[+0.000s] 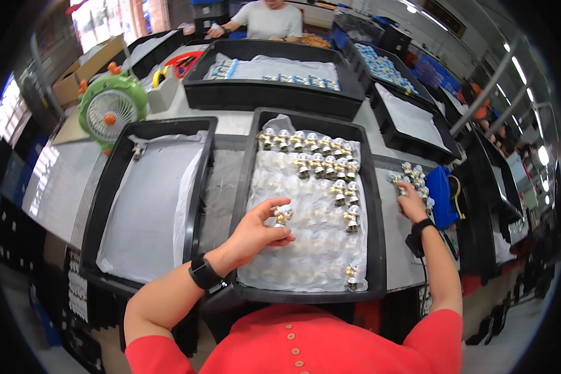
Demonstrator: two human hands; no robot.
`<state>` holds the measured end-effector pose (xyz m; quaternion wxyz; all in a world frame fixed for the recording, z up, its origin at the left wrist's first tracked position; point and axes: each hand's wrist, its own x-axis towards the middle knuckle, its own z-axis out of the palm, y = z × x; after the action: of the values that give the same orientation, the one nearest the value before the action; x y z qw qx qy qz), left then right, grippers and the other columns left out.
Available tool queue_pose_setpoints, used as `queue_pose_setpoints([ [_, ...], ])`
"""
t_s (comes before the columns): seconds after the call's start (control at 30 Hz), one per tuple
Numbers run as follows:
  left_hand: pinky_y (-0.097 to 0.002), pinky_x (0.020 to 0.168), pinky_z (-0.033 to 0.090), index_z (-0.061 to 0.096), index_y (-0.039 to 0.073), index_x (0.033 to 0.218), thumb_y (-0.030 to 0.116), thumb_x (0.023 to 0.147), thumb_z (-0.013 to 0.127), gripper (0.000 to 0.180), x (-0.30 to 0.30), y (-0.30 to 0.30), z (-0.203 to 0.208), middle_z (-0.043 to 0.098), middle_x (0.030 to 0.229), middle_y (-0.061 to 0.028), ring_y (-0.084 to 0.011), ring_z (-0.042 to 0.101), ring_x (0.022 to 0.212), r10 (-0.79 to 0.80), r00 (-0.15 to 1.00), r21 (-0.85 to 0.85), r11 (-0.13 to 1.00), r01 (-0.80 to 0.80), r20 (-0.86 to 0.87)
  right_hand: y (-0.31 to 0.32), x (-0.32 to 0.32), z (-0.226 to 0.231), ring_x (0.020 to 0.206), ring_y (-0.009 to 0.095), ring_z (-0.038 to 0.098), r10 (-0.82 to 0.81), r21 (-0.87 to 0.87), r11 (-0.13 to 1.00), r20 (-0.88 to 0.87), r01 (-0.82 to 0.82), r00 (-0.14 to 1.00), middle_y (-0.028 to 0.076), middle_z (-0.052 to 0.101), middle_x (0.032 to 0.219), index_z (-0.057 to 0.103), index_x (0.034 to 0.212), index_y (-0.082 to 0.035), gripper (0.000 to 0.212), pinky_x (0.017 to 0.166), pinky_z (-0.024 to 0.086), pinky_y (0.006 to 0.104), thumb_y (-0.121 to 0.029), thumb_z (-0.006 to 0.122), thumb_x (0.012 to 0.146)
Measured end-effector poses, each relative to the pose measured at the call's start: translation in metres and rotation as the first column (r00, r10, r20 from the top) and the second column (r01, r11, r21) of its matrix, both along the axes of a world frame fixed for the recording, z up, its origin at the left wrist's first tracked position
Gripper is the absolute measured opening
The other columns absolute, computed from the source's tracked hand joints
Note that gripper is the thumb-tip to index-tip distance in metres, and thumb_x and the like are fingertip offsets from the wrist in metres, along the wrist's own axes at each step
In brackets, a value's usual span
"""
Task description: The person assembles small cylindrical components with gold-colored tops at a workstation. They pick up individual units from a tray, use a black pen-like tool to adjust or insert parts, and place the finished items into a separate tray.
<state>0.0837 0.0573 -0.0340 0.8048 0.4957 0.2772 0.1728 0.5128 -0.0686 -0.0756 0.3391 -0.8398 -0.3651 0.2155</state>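
Note:
My left hand (253, 229) pinches a small painted figurine (283, 215), white and gold, over the middle of a black tray (376, 274). That tray is lined with crumpled white sheeting. Similar figurines (315, 144) stand on the sheeting in rows at the far end and down the right side, with one at the near right corner. To the right of the tray, my right hand (411, 203) has its fingers closed around a figurine (396, 179) beside a cluster of others (417, 176) on the tabletop. My fingers partly hide that figurine.
Left of me lies another lined black tray (149, 206) with one figurine at its far corner. A green fan (111, 111) stands behind it. Across the table, a large black tray (274, 96) holds blue figurines, and a person (269, 22) sits beyond. A blue bin (441, 196) is at right.

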Motion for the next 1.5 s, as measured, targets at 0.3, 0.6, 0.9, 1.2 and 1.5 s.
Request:
queue_pose_setpoints([
  [0.3, -0.0314, 0.083, 0.054, 0.036, 0.01, 0.14, 0.0, 0.087, 0.059, 0.058, 0.001, 0.005, -0.007, 0.048, 0.114, -0.0064, -0.0202, 0.064, 0.095, 0.086, 0.99, -0.136, 0.988, -0.07, 0.115, 0.014, -0.119, 0.131, 0.074, 0.014, 0.062, 0.29, 0.609, 0.766, -0.613, 0.206, 0.735, 0.004, 0.062, 0.077, 0.059, 0.112, 0.003, 0.031, 0.064, 0.049, 0.0188, -0.023, 0.057, 0.095],
  [0.6, -0.0335, 0.086, 0.053, 0.033, 0.011, 0.14, 0.0, 0.088, 0.059, 0.058, 0.002, 0.008, -0.013, 0.049, 0.116, -0.0063, -0.0219, 0.063, 0.099, 0.128, 0.977, -0.228, 0.97, -0.087, 0.171, 0.059, -0.219, 0.102, 0.072, 0.01, 0.059, 0.573, 0.661, 0.703, -0.31, -0.262, 0.759, 0.007, 0.061, 0.092, 0.056, 0.106, -0.002, 0.016, 0.062, 0.046, 0.0227, -0.012, 0.049, 0.097],
  [0.9, -0.034, 0.087, 0.052, 0.031, 0.011, 0.14, 0.003, 0.089, 0.059, 0.058, 0.0, 0.008, -0.006, 0.045, 0.119, -0.0081, -0.0213, 0.062, 0.102, 0.155, 0.975, -0.218, 0.969, -0.119, 0.159, 0.075, -0.234, 0.057, 0.061, 0.006, 0.048, 0.606, 0.451, 0.788, -0.454, -0.418, 0.653, -0.001, 0.052, 0.07, 0.049, 0.126, -0.001, 0.033, 0.054, 0.038, 0.0193, -0.02, 0.045, 0.1],
  [1.2, -0.0321, 0.089, 0.053, 0.029, 0.011, 0.139, 0.003, 0.09, 0.057, 0.057, 0.0, 0.007, -0.007, 0.045, 0.121, -0.01, -0.0211, 0.06, 0.105, 0.179, 0.968, -0.262, 0.956, -0.129, 0.176, 0.068, -0.251, 0.055, 0.073, 0.027, 0.064, 0.7, 0.231, 0.601, 0.308, -0.765, 0.644, 0.015, 0.061, 0.086, 0.052, 0.129, -0.006, 0.048, 0.064, 0.051, 0.0339, 0.008, 0.052, 0.083],
  [1.5, -0.0302, 0.087, 0.053, 0.031, 0.01, 0.138, 0.004, 0.09, 0.058, 0.056, 0.003, 0.005, -0.011, 0.045, 0.121, -0.0077, -0.0181, 0.059, 0.105, 0.189, 0.971, -0.251, 0.957, -0.148, 0.147, 0.062, -0.251, 0.051, 0.071, 0.027, 0.064, 0.715, 0.084, 0.593, 0.401, -0.801, 0.572, 0.014, 0.061, 0.083, 0.049, 0.133, -0.005, 0.055, 0.063, 0.051, 0.0338, 0.01, 0.055, 0.08],
])
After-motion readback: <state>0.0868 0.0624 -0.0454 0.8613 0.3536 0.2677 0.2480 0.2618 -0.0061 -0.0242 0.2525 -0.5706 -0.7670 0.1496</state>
